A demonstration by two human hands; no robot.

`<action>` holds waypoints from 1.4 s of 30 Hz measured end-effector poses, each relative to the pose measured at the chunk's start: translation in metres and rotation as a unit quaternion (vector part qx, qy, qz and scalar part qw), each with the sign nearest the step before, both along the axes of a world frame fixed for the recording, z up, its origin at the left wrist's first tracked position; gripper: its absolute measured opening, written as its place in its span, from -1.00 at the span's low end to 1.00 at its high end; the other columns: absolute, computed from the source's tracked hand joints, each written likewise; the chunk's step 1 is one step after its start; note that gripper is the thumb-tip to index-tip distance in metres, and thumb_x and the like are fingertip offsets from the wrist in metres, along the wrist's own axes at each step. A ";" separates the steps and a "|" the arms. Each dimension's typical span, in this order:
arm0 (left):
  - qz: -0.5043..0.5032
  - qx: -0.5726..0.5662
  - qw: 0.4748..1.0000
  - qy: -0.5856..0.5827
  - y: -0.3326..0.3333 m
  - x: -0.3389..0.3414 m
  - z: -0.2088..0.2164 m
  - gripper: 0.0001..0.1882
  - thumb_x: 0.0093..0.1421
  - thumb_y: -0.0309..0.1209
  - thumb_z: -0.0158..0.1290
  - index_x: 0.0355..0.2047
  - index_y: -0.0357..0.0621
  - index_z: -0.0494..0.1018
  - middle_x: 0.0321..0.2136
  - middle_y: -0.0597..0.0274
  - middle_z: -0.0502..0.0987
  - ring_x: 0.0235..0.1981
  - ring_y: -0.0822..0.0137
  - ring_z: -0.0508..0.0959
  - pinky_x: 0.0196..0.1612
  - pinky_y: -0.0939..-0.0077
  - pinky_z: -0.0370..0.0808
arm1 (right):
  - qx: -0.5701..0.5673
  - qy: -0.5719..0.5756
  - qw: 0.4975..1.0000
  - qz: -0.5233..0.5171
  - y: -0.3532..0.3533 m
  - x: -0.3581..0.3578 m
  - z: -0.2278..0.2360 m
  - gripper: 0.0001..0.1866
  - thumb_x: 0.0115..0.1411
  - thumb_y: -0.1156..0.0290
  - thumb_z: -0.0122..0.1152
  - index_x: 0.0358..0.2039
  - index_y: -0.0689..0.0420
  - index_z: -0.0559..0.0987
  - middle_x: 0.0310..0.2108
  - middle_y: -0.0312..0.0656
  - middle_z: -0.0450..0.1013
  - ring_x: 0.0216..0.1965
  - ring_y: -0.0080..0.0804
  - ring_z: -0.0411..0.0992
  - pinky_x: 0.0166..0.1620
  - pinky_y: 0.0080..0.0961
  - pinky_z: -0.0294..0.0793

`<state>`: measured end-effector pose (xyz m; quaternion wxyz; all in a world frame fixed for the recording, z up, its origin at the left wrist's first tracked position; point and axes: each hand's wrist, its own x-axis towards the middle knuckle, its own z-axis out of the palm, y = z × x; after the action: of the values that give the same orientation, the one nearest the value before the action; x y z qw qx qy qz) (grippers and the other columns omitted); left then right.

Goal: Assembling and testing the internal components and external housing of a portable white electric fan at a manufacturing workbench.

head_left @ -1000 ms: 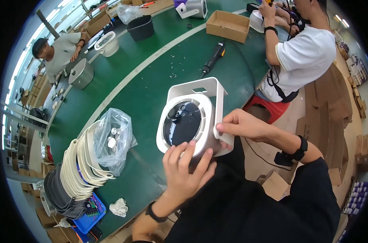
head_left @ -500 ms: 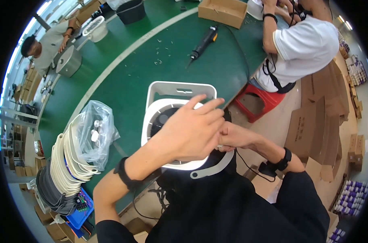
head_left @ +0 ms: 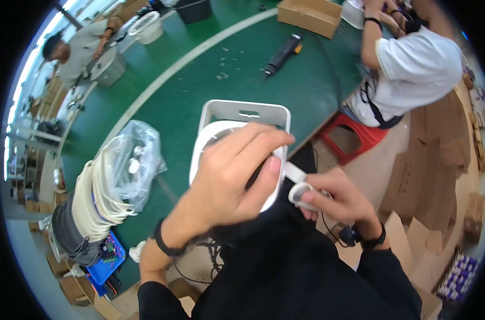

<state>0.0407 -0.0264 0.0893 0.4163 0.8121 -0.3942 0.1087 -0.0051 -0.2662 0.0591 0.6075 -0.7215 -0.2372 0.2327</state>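
Observation:
A white plastic housing (head_left: 204,154) with a rounded top stands at the table's near edge, its upright frame and slot at the far end. My left hand (head_left: 234,173) lies over its round opening, fingers bent toward the right rim, thumb apart. I cannot tell whether it presses on the housing; no separate thing shows in it. Right of the housing, my right hand (head_left: 333,194) is closed on a white strap with a ring-shaped end (head_left: 297,192). Its flat part reaches toward the housing's right side. Whether it joins there is hidden.
Left of the housing are a clear plastic bag (head_left: 146,184) with white parts, stacked cream loops (head_left: 87,197) and a blue tray (head_left: 101,272). A power screwdriver (head_left: 282,56) and an open carton (head_left: 309,16) lie farther off. A co-worker (head_left: 421,69) sits on a red stool (head_left: 359,141).
My hands have moved apart. The right went right and now holds the strap's ring-shaped end; the left shifted left, its thumb now showing. The whole view has shifted slightly.

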 end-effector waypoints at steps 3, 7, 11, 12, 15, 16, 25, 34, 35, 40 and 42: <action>0.048 -0.118 0.951 0.281 0.015 -0.050 0.011 -0.62 0.38 -0.24 -0.11 0.01 -0.32 0.40 -0.31 0.21 0.51 -0.49 0.57 0.43 -0.45 0.66 0.37 | -0.034 -0.260 0.963 -0.063 0.044 -0.012 0.025 -0.89 0.21 0.44 0.30 -0.31 0.18 0.56 -0.64 -0.20 0.44 -0.64 -0.33 0.49 -0.56 -0.44 0.42; 0.073 -0.255 0.860 0.436 0.016 -0.084 0.007 -0.64 0.44 -0.32 -0.18 0.13 -0.28 0.23 -0.19 0.21 0.46 -0.48 0.61 0.40 -0.51 0.76 0.29 | -0.180 -0.466 0.852 -0.154 0.093 -0.024 0.030 -0.76 0.13 0.46 0.28 -0.20 0.26 0.54 -0.61 -0.26 0.34 -0.63 -0.37 0.42 -0.59 -0.42 0.33; 0.114 -0.407 0.818 0.391 0.020 -0.100 0.007 -0.68 0.45 -0.31 -0.17 0.09 -0.25 0.29 -0.28 0.24 0.42 -0.52 0.62 0.32 -0.56 0.73 0.20 | -0.217 -0.470 0.846 -0.125 0.117 -0.035 0.039 -0.44 0.04 0.63 0.17 0.12 0.38 0.42 -0.42 -0.14 0.32 -0.42 -0.26 0.38 -0.43 -0.37 0.31; 0.128 -0.452 0.794 0.387 0.022 -0.100 0.007 -0.72 0.46 -0.34 -0.15 0.08 -0.22 0.33 -0.38 0.33 0.39 -0.56 0.62 0.27 -0.54 0.72 0.20 | -0.212 -0.472 0.847 -0.122 0.119 -0.032 0.038 -0.44 0.04 0.63 0.17 0.12 0.38 0.42 -0.42 -0.14 0.32 -0.42 -0.26 0.38 -0.43 -0.37 0.31; 0.094 -0.493 0.737 0.452 0.044 -0.088 0.000 -0.71 0.47 -0.31 -0.15 0.05 -0.22 0.36 -0.43 0.34 0.39 -0.58 0.63 0.25 -0.58 0.75 0.16 | -0.249 -0.476 0.838 -0.089 0.121 -0.027 0.041 -0.35 0.02 0.63 0.17 0.20 0.36 0.36 -0.39 -0.13 0.30 -0.37 -0.25 0.39 -0.37 -0.37 0.35; 0.127 -0.488 0.729 0.463 0.049 -0.080 0.003 -0.72 0.47 -0.29 -0.14 0.00 -0.22 0.39 -0.44 0.35 0.42 -0.59 0.64 0.27 -0.61 0.77 0.14 | -0.245 -0.467 0.846 -0.076 0.119 -0.023 0.043 -0.35 0.03 0.63 0.16 0.21 0.34 0.35 -0.41 -0.14 0.29 -0.38 -0.23 0.39 -0.37 -0.35 0.37; 0.459 0.212 0.844 -0.181 0.151 -0.028 -0.010 -0.62 0.16 -0.35 0.19 -0.02 -0.20 0.48 -0.06 -0.03 0.56 -0.08 -0.02 0.58 0.01 0.13 0.47 | 0.172 -0.059 0.972 -0.149 0.070 -0.022 0.061 -0.66 0.38 0.42 -0.01 0.09 0.32 0.34 -0.34 -0.04 0.48 -0.47 -0.47 0.47 -0.48 -0.53 0.48; 0.309 -0.043 0.919 -0.241 0.043 -0.091 0.013 -0.33 0.05 -0.47 0.20 0.18 -0.36 0.27 -0.08 -0.26 0.48 -0.12 -0.06 0.57 -0.13 0.16 0.53 | 0.568 0.155 0.808 0.019 0.156 0.014 0.111 -0.40 0.48 0.31 -0.20 0.38 0.33 -0.05 -0.12 -0.14 0.31 -0.15 -0.38 0.35 0.01 -0.40 0.40; 0.385 -0.026 0.892 -0.233 0.059 -0.081 0.034 -0.46 0.12 -0.62 0.04 0.15 -0.42 0.30 -0.10 -0.10 0.44 -0.25 0.03 0.53 -0.17 0.40 0.54 | 0.507 0.138 0.851 -0.006 0.158 0.021 0.114 -0.37 0.43 0.29 -0.14 0.37 0.34 0.01 0.11 0.04 0.34 0.10 -0.21 0.38 0.18 -0.30 0.35; 0.450 -0.167 0.860 0.173 0.288 -0.043 0.046 -0.71 0.35 -0.48 -0.11 0.06 -0.27 0.33 -0.34 0.26 0.49 -0.49 0.55 0.45 -0.52 0.71 0.45 | 0.186 -0.212 0.958 0.043 0.111 0.058 0.055 -0.73 0.22 0.61 0.05 -0.07 0.30 0.56 0.02 -0.05 0.44 0.03 -0.37 0.42 0.07 -0.48 0.39; 0.405 -0.115 0.837 0.351 0.353 -0.041 0.025 -0.70 0.33 -0.50 -0.11 0.05 -0.29 0.34 -0.31 0.19 0.54 -0.44 0.49 0.52 -0.38 0.62 0.58 | 0.150 -0.155 0.976 -0.019 0.093 0.060 0.032 -0.78 0.23 0.63 0.05 -0.13 0.31 0.57 -0.05 -0.09 0.47 -0.06 -0.42 0.46 -0.03 -0.55 0.42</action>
<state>-0.0005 0.3262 0.1146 0.5356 0.8295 0.1570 0.0199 0.0550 -0.1728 0.0908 0.6690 -0.6538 -0.3468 0.0679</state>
